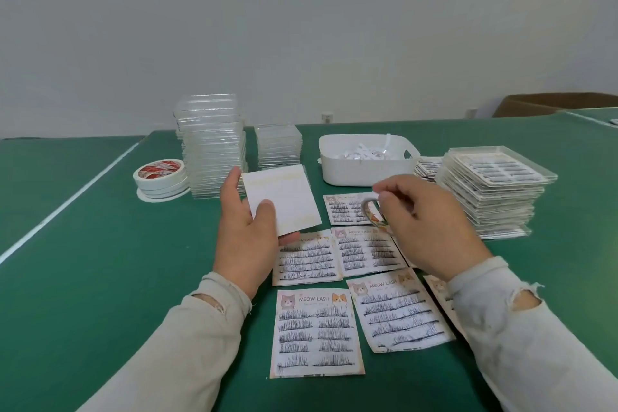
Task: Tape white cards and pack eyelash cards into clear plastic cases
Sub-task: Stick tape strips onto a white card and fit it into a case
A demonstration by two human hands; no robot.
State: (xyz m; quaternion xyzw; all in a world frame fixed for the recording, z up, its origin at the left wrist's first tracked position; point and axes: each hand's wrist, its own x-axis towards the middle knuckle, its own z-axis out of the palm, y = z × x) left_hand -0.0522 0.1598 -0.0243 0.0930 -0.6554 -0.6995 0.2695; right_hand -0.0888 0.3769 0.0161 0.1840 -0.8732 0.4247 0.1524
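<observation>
While my left hand pinches the light, bendy white card by its near edge, my right hand grips a tape roll, fingers curled.

You face a plain pale wall, grey-white and bare, evenly lit with no hard shadows on it (light source itself out of view). Low on that wall, just above the far edge of the counter, you see a small white socket; a second one sits further right. The counter is covered in dark green, with a thin white line running diagonally across its left part. At the far right, a second green surface adjoins it, and behind that stands a brown cardboard box, only partly visible.
</observation>
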